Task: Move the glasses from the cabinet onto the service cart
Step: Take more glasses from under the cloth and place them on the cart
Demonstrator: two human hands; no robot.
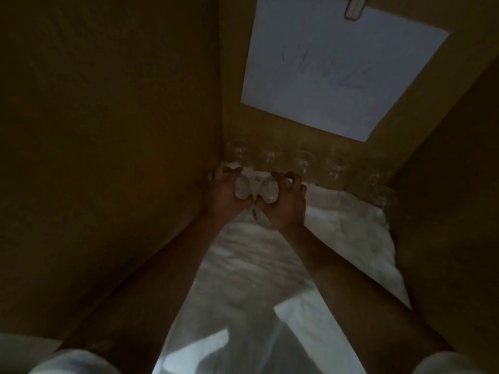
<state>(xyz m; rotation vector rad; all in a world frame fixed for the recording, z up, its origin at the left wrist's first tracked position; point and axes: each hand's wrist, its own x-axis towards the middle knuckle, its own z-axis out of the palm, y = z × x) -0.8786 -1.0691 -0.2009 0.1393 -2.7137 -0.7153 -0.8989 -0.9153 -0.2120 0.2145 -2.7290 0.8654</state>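
I look into a dim wooden cabinet lined with a white cloth. Both arms reach deep inside. My left hand grips a clear glass near the left wall. My right hand grips a second clear glass right beside it; the two glasses almost touch. A row of several more clear glasses stands along the back wall behind my hands, and one glass sits at the right end. The service cart is out of view.
The cabinet's brown left wall and right wall close in on both sides. A white sheet of paper with faint writing hangs on the back wall under a red-edged clip.
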